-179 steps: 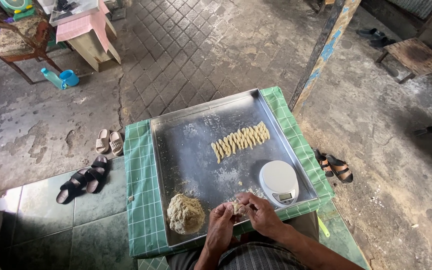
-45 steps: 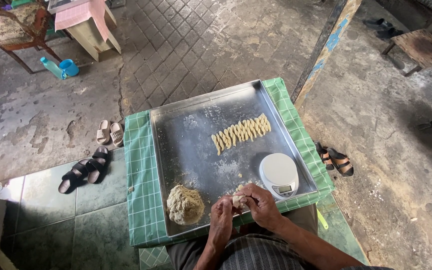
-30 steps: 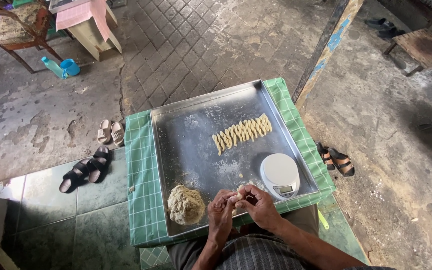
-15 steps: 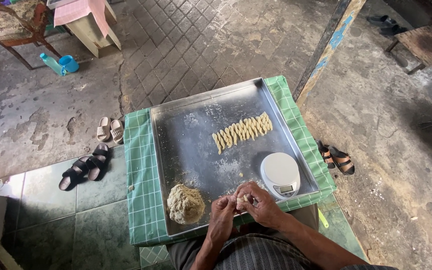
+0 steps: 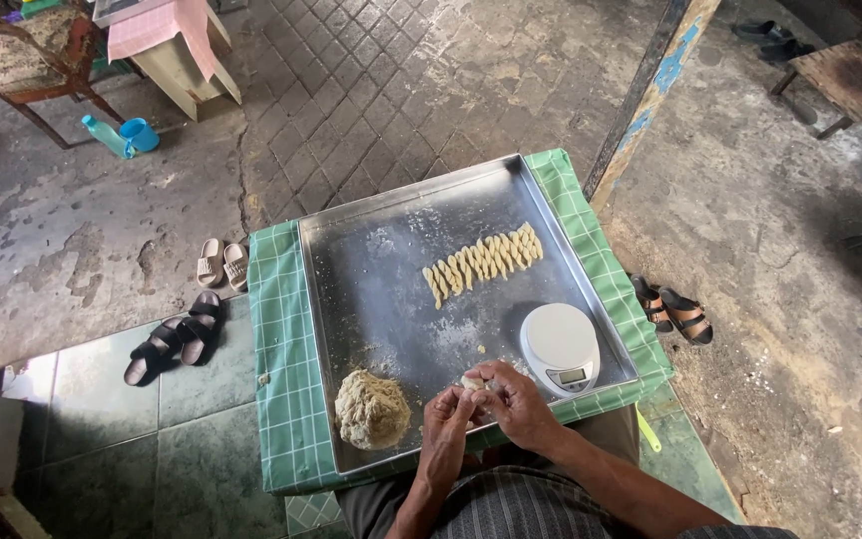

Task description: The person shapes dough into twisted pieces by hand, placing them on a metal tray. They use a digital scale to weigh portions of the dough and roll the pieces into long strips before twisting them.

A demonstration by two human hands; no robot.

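My left hand and my right hand meet over the near edge of a large metal tray, pinching a small pale piece of dough between their fingertips. A rough lump of dough lies on the tray just left of my left hand. A row of several twisted dough sticks sits farther out on the tray. A round white kitchen scale stands on the tray right beside my right hand.
The tray rests on a green checked cloth over a small table. Beige slippers and dark sandals lie on the floor at left, brown sandals at right. A slanted wooden post stands behind. A blue bottle and cup sit far left.
Both hands have stayed at the tray's near edge, working the small dough piece between the fingers. The view shifted slightly; the lump, the sticks and the scale have not moved.
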